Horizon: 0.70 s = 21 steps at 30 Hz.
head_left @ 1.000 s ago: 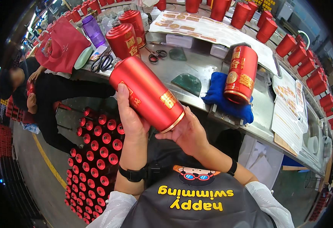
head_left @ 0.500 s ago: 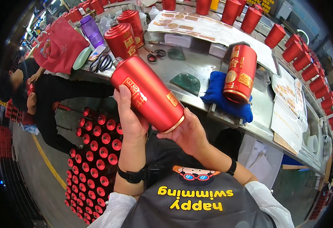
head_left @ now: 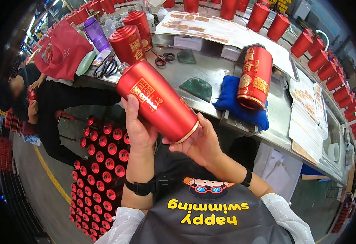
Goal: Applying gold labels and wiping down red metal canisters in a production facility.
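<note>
Between my two hands I hold a red bottle (head_left: 161,107) with gold lettering, tilted so its neck points up and left. My left hand (head_left: 139,128) grips its near side, thumb laid along the wall by the gold label. The fingers of my right hand (head_left: 200,140) curl round the gold-rimmed base. Another red bottle (head_left: 256,79) lies on a folded blue cloth (head_left: 237,103) on the metal bench, to the right. Two more red bottles (head_left: 126,44) (head_left: 138,26) stand upright at the bench's left end.
Scissors (head_left: 164,59) and dark green scraper-like pieces (head_left: 198,88) lie on the metal bench (head_left: 222,67). Sheets of gold decals (head_left: 202,26) spread behind them. Red bottles (head_left: 279,27) line a curved conveyor. Several more (head_left: 100,185) stand on the floor at left, near a seated person (head_left: 52,105).
The bottle in my hands has rolled about its long axis, so the gold label has shifted right and shows more fully. Bottles on the conveyor have moved along.
</note>
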Each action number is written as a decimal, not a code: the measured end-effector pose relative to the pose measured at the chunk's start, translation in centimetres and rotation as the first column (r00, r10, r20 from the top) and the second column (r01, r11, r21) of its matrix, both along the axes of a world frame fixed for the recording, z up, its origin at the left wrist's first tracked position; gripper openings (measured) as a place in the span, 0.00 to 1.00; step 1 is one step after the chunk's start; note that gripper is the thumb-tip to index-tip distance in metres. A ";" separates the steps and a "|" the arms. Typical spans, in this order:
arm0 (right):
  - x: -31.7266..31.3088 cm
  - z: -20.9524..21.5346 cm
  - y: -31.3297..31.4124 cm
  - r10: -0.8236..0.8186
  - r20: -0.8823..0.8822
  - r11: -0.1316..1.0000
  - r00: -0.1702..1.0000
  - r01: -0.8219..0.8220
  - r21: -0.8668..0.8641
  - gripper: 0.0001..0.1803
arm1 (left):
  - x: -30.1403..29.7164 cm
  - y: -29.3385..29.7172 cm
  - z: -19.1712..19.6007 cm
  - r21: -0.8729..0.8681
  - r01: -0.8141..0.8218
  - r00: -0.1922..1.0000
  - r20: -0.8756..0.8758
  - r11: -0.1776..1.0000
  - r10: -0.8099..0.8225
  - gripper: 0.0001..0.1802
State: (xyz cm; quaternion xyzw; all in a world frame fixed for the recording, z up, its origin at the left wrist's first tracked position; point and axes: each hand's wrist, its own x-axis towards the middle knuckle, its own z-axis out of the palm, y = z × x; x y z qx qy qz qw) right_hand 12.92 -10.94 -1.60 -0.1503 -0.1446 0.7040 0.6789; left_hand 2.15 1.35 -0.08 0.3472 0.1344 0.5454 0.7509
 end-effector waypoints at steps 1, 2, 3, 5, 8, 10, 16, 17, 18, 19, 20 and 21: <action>0.0 0.0 0.0 0.009 0.003 1.000 1.000 -0.009 0.022 0.38 | 0.0 0.0 0.0 -0.002 -0.019 1.000 -0.002 1.000 0.019 0.28; 0.0 -0.1 0.0 0.008 -0.004 1.000 1.000 -0.008 0.008 0.37 | 0.1 -0.1 0.1 -0.005 -0.034 0.999 -0.004 0.999 0.034 0.28; 0.0 -0.2 0.0 0.008 -0.011 1.000 1.000 -0.008 -0.005 0.37 | 0.1 -0.2 0.2 -0.007 -0.050 0.999 -0.006 0.999 0.050 0.28; -0.1 -0.3 0.0 0.012 -0.016 1.000 1.000 -0.012 -0.022 0.37 | 0.2 -0.3 0.3 -0.011 -0.064 0.998 -0.007 0.998 0.064 0.28; -0.1 -0.3 0.0 0.023 -0.002 0.999 1.000 -0.023 -0.032 0.37 | 0.2 -0.5 0.7 -0.024 -0.101 0.995 -0.030 0.995 0.100 0.28; -0.1 -0.4 0.0 0.030 0.020 0.999 0.999 -0.029 -0.039 0.37 | 0.2 -0.6 0.8 -0.021 -0.116 0.992 -0.048 0.993 0.115 0.27; -0.3 -0.2 0.0 -0.003 0.155 0.996 0.988 0.017 -0.092 0.36 | 0.3 -0.7 1.2 -0.004 -0.166 0.983 -0.077 0.986 0.166 0.23; -0.3 -0.4 0.0 -0.005 0.161 0.994 0.987 0.022 -0.102 0.36 | 0.3 -0.7 1.2 -0.006 -0.172 0.982 -0.077 0.985 0.171 0.22; -0.3 -0.6 0.0 -0.008 0.167 0.993 0.986 0.027 -0.113 0.35 | 0.3 -0.7 1.2 -0.009 -0.178 0.981 -0.077 0.984 0.177 0.22; -0.3 -0.7 0.0 -0.010 0.173 0.992 0.985 0.031 -0.123 0.34 | 0.3 -0.8 1.4 -0.005 -0.188 0.979 -0.087 0.982 0.187 0.21; -0.3 -0.7 0.0 -0.029 0.182 0.991 0.983 0.052 -0.125 0.33 | 0.4 -0.9 1.5 -0.002 -0.198 0.976 -0.096 0.980 0.197 0.21; -0.4 -0.6 0.0 -0.048 0.190 0.989 0.981 0.073 -0.127 0.33 | 0.5 -1.0 1.7 0.002 -0.209 0.972 -0.106 0.978 0.208 0.20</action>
